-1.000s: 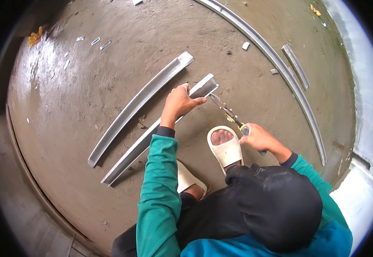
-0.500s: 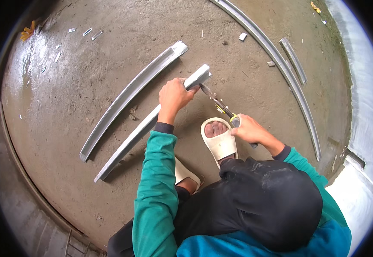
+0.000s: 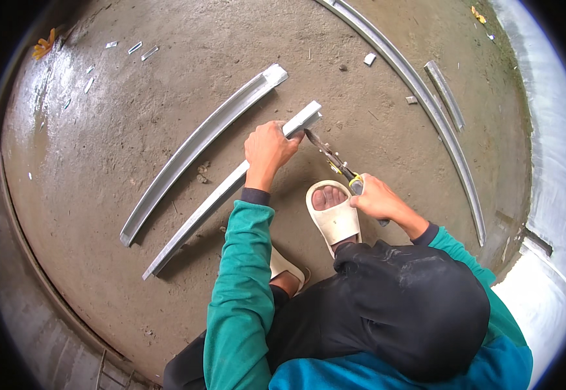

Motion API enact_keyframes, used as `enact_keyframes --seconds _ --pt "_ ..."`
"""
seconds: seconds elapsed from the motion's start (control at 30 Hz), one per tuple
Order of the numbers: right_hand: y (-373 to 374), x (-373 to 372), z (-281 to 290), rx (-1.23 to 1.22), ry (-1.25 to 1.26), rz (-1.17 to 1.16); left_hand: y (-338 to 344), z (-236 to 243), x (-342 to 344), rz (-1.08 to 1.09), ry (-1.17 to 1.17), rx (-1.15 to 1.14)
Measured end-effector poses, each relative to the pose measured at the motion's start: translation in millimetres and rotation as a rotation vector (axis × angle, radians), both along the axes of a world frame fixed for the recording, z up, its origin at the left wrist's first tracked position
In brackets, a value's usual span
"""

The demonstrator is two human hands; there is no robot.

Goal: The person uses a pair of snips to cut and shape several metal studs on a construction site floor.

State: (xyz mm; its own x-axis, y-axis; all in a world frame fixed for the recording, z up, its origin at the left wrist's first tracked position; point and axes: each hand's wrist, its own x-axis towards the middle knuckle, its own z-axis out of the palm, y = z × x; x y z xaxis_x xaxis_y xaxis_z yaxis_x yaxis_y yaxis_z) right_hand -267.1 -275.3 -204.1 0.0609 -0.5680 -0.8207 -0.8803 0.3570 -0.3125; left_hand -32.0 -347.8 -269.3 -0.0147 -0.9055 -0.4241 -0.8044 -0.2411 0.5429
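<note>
Left hand (image 3: 272, 153) closed around metal channel (image 3: 198, 218), near its upper end. Channel slants over concrete floor (image 3: 387, 143), between second channel (image 3: 185, 158) and sandal (image 3: 336, 221). Right hand (image 3: 384, 199) grips handles of hand tool (image 3: 327, 152), yellow marking visible. Tool tip at channel's edge, beside left thumb; contact cannot be confirmed. Long channel (image 3: 438, 116) and short piece (image 3: 445, 95) lie apart, at right.

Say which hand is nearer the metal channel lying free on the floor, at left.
Left. The left hand, gripping the held channel, is right of the free channel; the right hand, on the tool, is farther right and lower.
</note>
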Motion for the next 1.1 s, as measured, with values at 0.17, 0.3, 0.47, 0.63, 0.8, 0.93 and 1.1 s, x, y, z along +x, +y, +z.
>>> enact_keyframes --seconds 0.17,0.3,0.47,0.63,0.8,0.93,1.1 --pt "-0.2 2.5 2.0 0.009 0.004 0.012 -1.7 5.6 2.2 -0.001 -0.016 -0.001" --pt "-1.3 5.2 3.6 -0.015 0.001 -0.009 -1.8 4.1 2.2 -0.004 -0.029 -0.01" --pt "-4.5 9.6 -2.7 -0.005 -0.02 0.008 0.3 2.6 4.0 0.014 -0.003 -0.013" --pt "-6.0 16.3 -1.0 -0.024 -0.031 -0.029 0.0 0.8 4.8 0.015 -0.019 -0.006" --pt "-9.8 13.2 -9.1 0.052 -0.08 -0.017 1.4 -4.2 0.3 0.017 -0.049 -0.054" --pt "-8.7 19.4 -10.8 -0.003 -0.116 -0.061 1.1 -5.7 2.4 0.01 -0.072 -0.043" --pt "-3.4 20.8 -16.8 -0.043 -0.111 -0.104 0.3 -6.2 1.0 0.026 -0.116 -0.056"
